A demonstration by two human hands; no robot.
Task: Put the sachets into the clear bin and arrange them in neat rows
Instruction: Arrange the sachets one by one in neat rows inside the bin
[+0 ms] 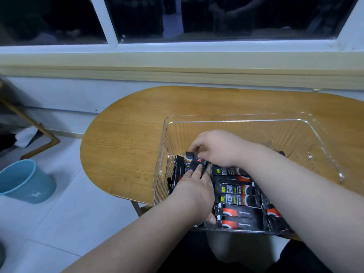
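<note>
A clear bin [256,119] stands on the right part of the wooden table [128,134]. Several black sachets [236,198] with red and white print lie in rows in its near half. Both my hands are inside the bin at its left end. My left hand [195,190] lies with straight fingers pressing down on a small stack of sachets [194,165]. My right hand [214,146] reaches over from the right, its curled fingers pinching the far ends of those same sachets. The far half of the bin holds nothing that I can see.
A blue waste bin [25,180] stands on the tiled floor at the left. A wooden frame [33,123] leans by the wall at the far left. Behind the table runs a window sill [177,62] under dark glass.
</note>
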